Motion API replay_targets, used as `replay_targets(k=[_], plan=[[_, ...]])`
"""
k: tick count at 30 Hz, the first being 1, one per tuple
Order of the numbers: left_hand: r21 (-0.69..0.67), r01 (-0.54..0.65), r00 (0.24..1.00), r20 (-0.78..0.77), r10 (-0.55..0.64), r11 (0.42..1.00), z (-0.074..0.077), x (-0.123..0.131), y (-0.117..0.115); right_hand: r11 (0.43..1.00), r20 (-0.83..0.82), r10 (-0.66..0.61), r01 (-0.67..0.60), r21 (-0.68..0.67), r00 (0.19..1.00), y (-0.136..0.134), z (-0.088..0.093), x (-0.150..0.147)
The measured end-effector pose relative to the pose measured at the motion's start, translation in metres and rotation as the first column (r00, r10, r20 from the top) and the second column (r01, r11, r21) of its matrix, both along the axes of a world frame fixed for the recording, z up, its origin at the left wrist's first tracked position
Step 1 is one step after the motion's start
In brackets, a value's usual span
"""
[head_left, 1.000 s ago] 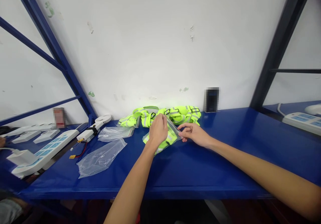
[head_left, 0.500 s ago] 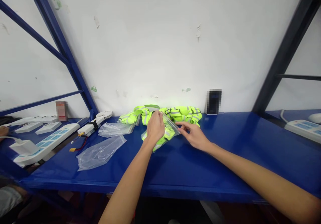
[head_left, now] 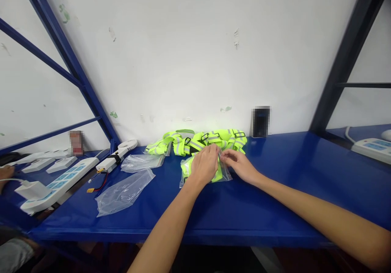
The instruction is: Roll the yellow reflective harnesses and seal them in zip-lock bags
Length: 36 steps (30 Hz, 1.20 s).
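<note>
Pinching the top rim of a small clear plastic bag (head_left: pixel 226 176), both hands meet toward the back of the glossy blue metal shelf (head_left: pixel 275 195). The left hand (head_left: pixel 205 165) lies over the bag from above, fingers curled shut on the rim. The right hand (head_left: pixel 240 164) comes in from the right, thumb and forefinger closed on the same rim, close against the left hand's fingertips. Bag lies flat on the shelf, just in front of a heap of neon-yellow reflective straps (head_left: pixel 195 139) with grey bands and black buckles, pushed against the white wall (head_left: pixel 183 61). A folded neon-yellow strap (head_left: pixel 187 168) shows inside the bag, mostly hidden under the left hand. To the left, a flat clear bag (head_left: pixel 140 163) lies near the heap and a crumpled clear bag (head_left: pixel 124 191) lies nearer the shelf's front edge, both well apart from the hands. Further left are a small white handheld fan (head_left: pixel 126 144), a long white power strip (head_left: pixel 61 179), and red and black wires with a yellow plug (head_left: pixel 97 183). A dark blurred rectangular object (head_left: pixel 260 121) leans on the wall right of the heap.
</note>
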<state>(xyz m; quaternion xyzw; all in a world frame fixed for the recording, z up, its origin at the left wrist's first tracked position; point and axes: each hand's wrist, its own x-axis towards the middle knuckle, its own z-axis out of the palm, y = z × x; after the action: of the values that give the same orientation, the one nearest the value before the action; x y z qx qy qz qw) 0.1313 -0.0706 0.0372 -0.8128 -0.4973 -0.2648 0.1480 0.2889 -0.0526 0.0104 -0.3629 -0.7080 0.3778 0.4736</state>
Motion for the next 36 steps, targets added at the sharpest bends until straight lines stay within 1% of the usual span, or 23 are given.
replay_targets(k=[2, 8, 14, 16, 20, 23, 25, 29, 31, 34, 36], plan=[[-0.001, -0.004, 1.0, 0.005, 0.004, 1.0, 0.0005, -0.0015, 0.001, 1.0, 0.026, -0.007, 0.007, 0.003, 1.0, -0.0012, 0.0008, 0.0022], [-0.013, -0.023, 1.0, -0.019, 0.022, 1.0, 0.0022, -0.0005, 0.0008, 0.995, 0.071, -0.033, 0.026, 0.094, 0.997, -0.0056, 0.0005, 0.0007], [0.016, -0.067, 0.997, -0.045, 0.068, 0.998, 0.0039, 0.0, -0.0014, 0.977, 0.135, -0.107, 0.079, 0.196, 0.985, -0.0076, -0.0022, -0.0028], [0.021, -0.073, 0.996, -0.044, 0.074, 0.997, 0.004, -0.0002, -0.0016, 0.981, 0.146, -0.097, 0.069, 0.184, 0.985, -0.0079, -0.0012, -0.0014], [0.038, -0.088, 0.995, -0.049, 0.09, 0.995, 0.0033, 0.0005, -0.0015, 0.993, 0.195, -0.056, 0.035, 0.11, 0.979, -0.0083, 0.0011, 0.0035], [0.04, -0.099, 0.993, -0.055, 0.101, 0.994, 0.0028, 0.001, -0.001, 0.998, 0.232, -0.008, -0.008, 0.066, 0.973, -0.007, -0.0011, 0.005], [0.038, -0.103, 0.993, -0.051, 0.104, 0.994, 0.0026, 0.0007, -0.0005, 0.996, 0.237, 0.011, -0.03, 0.081, 0.972, -0.0055, -0.0038, 0.0045], [0.032, -0.103, 0.994, -0.031, 0.104, 0.994, 0.0028, -0.001, 0.0012, 0.993, 0.238, 0.01, -0.038, 0.11, 0.971, -0.0037, -0.0056, 0.0042], [0.028, -0.111, 0.994, -0.011, 0.111, 0.993, 0.0034, -0.0025, 0.0024, 0.995, 0.238, 0.045, -0.066, 0.081, 0.97, -0.0039, -0.0034, 0.0053], [0.018, -0.143, 0.989, 0.043, 0.142, 0.99, 0.0044, -0.0048, 0.0043, 0.99, 0.242, 0.132, -0.137, 0.007, 0.961, -0.0049, 0.0004, 0.0066], [0.02, -0.152, 0.986, 0.069, 0.15, 0.988, 0.0045, -0.0059, 0.0054, 0.987, 0.261, 0.154, -0.161, 0.006, 0.953, -0.0056, 0.0011, 0.006]])
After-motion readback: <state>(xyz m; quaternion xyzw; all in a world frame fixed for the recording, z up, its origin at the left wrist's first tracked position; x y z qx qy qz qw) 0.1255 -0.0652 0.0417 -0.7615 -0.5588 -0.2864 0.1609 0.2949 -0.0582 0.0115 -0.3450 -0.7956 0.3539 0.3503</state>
